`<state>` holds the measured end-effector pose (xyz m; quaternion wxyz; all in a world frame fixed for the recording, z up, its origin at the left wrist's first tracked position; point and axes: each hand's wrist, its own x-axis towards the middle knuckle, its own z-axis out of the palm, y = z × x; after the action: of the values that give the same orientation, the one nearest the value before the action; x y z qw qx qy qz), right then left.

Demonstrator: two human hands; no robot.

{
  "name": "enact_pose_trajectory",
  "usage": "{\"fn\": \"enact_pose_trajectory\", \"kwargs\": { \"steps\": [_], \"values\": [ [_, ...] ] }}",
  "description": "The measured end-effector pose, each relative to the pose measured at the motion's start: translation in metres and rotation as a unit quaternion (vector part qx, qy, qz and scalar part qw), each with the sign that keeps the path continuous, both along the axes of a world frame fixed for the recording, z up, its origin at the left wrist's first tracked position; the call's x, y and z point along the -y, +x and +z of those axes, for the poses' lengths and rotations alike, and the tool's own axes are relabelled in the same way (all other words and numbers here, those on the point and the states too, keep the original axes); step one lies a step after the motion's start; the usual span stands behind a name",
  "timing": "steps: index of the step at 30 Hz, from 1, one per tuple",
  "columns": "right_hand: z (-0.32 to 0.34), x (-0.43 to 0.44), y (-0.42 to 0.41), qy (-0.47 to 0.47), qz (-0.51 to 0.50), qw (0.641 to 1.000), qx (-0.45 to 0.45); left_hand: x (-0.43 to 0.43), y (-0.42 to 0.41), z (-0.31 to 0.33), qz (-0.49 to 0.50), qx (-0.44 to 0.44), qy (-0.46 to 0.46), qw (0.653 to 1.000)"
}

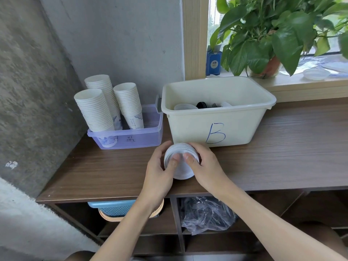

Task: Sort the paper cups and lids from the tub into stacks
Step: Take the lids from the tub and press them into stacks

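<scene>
A stack of white lids (181, 171) rests on the wooden counter (282, 157) just in front of the cream tub (216, 125) marked "B". My left hand (160, 166) and my right hand (203, 164) grip the stack from either side, thumbs pressed on its top. Inside the tub lie white lids (185, 106) and black lids (202, 104). Three tall stacks of white paper cups (113, 104) lean in a translucent purple bin (131, 136) left of the tub.
A grey concrete wall runs along the left and back. A potted plant (269, 34), a blue box (213, 61) and a clear lid (316, 74) sit on the windowsill behind the tub. Shelves under the counter hold a blue basket (114, 209) and a plastic bag (205, 213).
</scene>
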<state>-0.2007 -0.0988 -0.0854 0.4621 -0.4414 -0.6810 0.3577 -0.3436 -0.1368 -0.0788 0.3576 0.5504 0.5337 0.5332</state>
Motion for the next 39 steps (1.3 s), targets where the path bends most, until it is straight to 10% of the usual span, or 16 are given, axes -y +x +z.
{"fn": "enact_pose_trajectory", "kwargs": {
  "steps": [39],
  "values": [
    [0.003,0.000,-0.001,-0.022,-0.006,0.999,0.037,0.001,0.016,-0.001,0.084,-0.071,0.021,0.994]
  ]
}}
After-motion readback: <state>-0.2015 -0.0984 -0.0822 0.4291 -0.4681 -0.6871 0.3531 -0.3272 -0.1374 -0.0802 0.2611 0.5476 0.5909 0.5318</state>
